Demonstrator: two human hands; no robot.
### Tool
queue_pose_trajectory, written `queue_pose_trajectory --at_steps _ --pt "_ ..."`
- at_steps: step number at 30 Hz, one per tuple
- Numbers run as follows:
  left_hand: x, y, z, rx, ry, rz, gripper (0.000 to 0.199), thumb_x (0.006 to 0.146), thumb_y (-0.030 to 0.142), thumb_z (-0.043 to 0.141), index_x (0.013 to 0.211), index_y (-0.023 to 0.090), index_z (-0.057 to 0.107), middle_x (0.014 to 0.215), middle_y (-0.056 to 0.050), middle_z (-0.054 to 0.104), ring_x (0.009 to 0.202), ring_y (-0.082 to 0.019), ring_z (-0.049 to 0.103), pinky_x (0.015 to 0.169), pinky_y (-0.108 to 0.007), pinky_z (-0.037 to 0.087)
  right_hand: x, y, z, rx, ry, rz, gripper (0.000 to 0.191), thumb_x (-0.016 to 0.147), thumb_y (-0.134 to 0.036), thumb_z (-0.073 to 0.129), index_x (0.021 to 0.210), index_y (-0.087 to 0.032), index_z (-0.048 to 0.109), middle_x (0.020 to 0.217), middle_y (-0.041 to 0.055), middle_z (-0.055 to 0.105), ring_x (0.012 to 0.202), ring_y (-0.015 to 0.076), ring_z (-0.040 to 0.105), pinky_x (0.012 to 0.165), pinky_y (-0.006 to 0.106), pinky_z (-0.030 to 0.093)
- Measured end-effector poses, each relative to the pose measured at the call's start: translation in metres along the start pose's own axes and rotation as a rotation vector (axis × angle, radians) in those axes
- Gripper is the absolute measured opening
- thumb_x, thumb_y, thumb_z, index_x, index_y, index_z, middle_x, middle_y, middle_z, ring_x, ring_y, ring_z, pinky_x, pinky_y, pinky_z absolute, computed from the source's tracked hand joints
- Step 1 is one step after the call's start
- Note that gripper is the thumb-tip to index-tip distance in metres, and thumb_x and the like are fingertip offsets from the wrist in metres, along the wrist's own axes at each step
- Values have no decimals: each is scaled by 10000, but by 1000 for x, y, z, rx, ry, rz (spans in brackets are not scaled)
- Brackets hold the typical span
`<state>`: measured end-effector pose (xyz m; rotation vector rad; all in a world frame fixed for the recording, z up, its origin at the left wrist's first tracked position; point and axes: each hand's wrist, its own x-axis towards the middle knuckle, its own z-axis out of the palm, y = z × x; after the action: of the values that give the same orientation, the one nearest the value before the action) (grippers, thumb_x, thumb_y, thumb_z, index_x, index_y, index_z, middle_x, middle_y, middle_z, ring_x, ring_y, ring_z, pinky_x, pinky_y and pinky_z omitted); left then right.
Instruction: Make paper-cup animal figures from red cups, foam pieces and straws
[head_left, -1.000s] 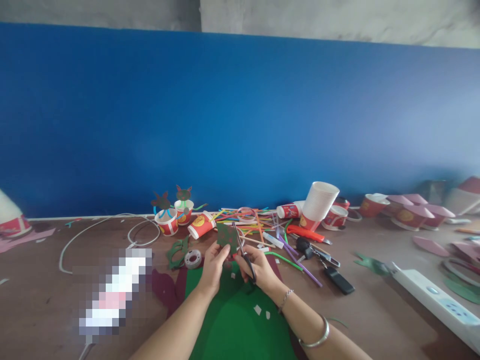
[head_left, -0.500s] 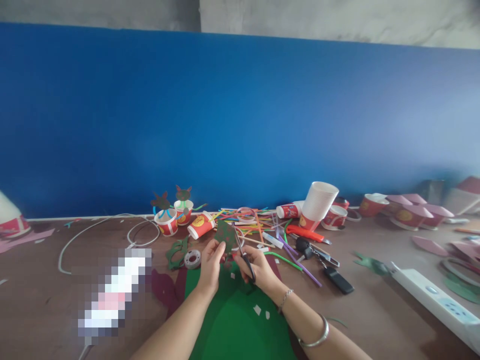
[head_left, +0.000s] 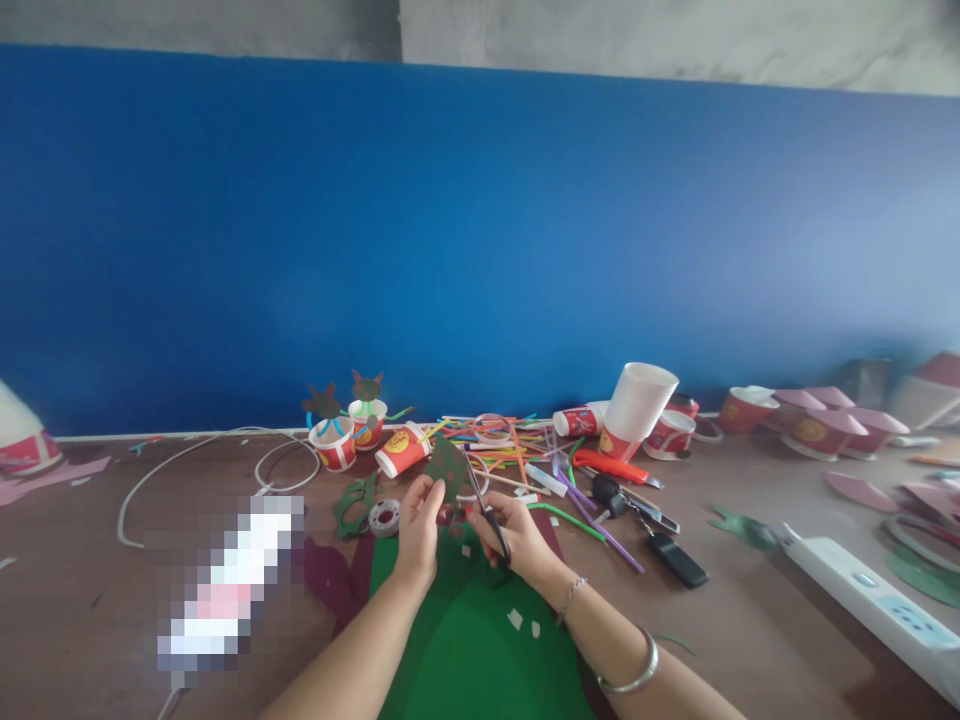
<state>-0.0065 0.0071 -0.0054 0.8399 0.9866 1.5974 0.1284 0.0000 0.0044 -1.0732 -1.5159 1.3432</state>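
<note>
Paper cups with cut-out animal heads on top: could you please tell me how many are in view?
2: the front cup and the rear cup, both upright near the blue wall, left of the coloured straws.

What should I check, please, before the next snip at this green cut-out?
1. Left hand gripping the green cut-out: ok.
2. Right hand holding the black-handled scissors: ok.
3. Left fingers apart from the scissor blades: ok.
4. Blades touching the cut-out's edge: cannot tell.
5. Green sheet free of scraps: not ok, white scraps lie on it.
</note>
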Motion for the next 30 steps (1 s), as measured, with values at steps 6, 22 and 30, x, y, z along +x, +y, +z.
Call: queue_pose_trajectory --at_steps 6,22,30 --pt "1 -2 -2 20 14 36 371 684 438 670 621 191 402 530 85 371 467 -56 391 468 -170 319 1 1 0 14 -1 8 314 691 -438 669 691 -171 505 375 -83 459 284 50 379 294 142 285" --pt "1 -2 -3 129 -46 87 345 733 418 624 594 188 408 530 74 351 492 -74 339 488 -189 282 4 0 -6 63 160 -1 317 694 -459 652 737 -169 531 417 -60 496 337 79 453 294 148 289" --pt "-11 7 6 327 -323 116 202 767 366 603 734 167 609 583 28 514 509 -91 397 501 -208 303 4 3 -11 142 280 -73 325 739 -463 626 675 -180 477 401 -66 473 323 68 423 289 144 238"
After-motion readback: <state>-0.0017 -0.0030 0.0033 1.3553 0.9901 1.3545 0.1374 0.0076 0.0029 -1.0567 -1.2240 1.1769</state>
